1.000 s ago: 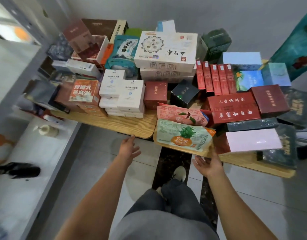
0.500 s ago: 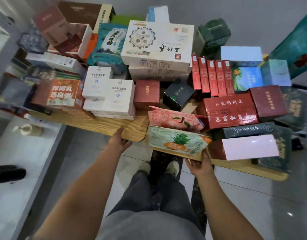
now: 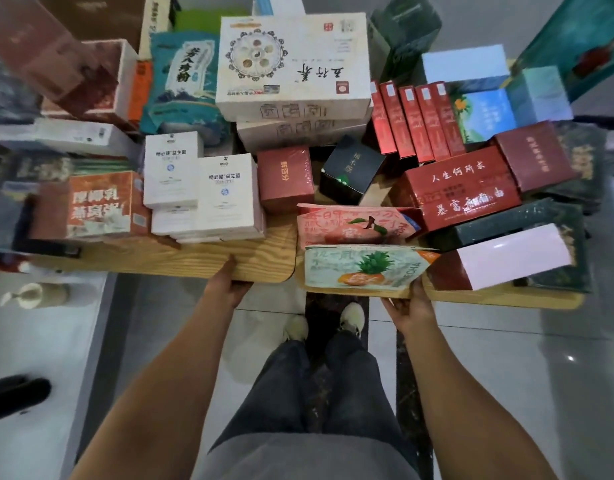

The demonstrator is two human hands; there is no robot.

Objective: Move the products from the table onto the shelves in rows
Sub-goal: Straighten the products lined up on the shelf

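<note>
Products (image 3: 226,199) nearer; hands (image 3: 229,282) now at table (image 3: 201,259) edge

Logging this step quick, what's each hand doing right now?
Left hand: open, holding nothing, fingers reaching over the wooden table edge.
Right hand: at the pineapple pouch; grip cannot be told.

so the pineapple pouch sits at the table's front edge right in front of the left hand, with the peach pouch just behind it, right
Not quite. The head view shows the pineapple pouch at the table's front edge in front of the right hand, not the left hand, which rests on bare wood further left. The peach pouch does lie just behind it.
</note>
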